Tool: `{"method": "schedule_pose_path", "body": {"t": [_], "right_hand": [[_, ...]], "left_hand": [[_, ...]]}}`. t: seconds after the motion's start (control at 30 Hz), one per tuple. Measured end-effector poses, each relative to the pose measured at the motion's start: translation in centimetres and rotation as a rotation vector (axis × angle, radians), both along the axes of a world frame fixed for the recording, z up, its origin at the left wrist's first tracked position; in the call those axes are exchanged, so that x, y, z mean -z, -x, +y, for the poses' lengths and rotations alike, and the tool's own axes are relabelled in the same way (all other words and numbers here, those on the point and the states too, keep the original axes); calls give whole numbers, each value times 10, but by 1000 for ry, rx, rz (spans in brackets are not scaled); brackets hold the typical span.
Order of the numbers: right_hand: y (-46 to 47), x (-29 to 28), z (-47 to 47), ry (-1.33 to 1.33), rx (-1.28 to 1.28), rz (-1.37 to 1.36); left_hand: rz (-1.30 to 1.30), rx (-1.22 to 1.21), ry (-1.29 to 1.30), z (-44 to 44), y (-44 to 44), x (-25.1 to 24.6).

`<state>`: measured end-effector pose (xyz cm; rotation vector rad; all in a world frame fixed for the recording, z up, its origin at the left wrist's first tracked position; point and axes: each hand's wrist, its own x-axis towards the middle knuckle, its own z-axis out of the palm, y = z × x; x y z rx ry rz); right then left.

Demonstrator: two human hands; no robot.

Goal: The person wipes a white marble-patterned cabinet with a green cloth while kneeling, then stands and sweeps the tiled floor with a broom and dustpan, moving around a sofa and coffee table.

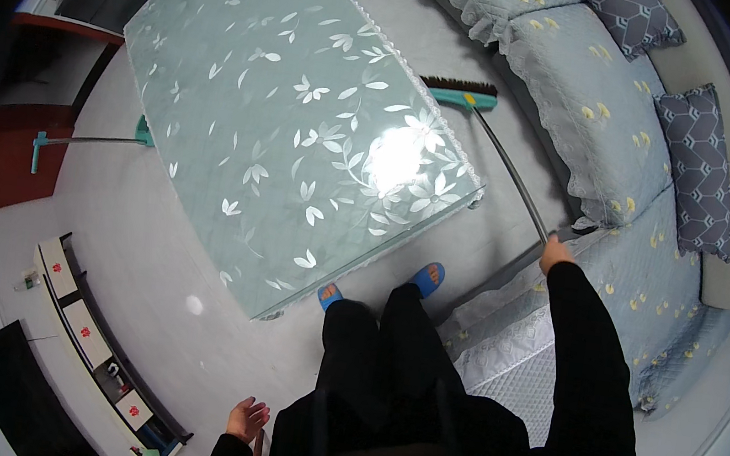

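Note:
My right hand (556,254) grips the metal handle of a broom (510,167), at the right by the sofa. The broom's teal head (455,96) with dark bristles lies on the floor between the table and the sofa, partly under the table's edge. At the lower left, my left hand (248,419) hangs beside my body with its fingers apart and nothing in it. Before me stands a table (269,118) under a pale green cover with white leaves and flowers. My feet, in blue slippers (428,279), are at its near end.
Along the right runs an L-shaped sofa (584,84) with quilted covers and patterned cushions (694,167). A teal long-handled dustpan (100,139) stands left of the table. A low TV cabinet (87,333) and a television (32,395) are at the lower left.

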<state>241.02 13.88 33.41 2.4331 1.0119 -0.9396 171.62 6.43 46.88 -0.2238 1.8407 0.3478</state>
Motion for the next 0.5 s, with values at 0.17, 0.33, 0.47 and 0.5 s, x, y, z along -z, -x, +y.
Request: {"method": "schedule_pose_path", "body": {"t": [0.17, 0.33, 0.47, 0.5], "right_hand": [[23, 11, -107, 207, 94, 6], [135, -22, -176, 297, 287, 24], [240, -22, -271, 215, 398, 66], [262, -37, -274, 256, 438, 115]], "left_hand": [[-76, 219, 20, 5, 32, 26], [-140, 435, -218, 36, 49, 13], [-281, 205, -183, 51, 138, 57], [-265, 191, -163, 57, 147, 55]]}}
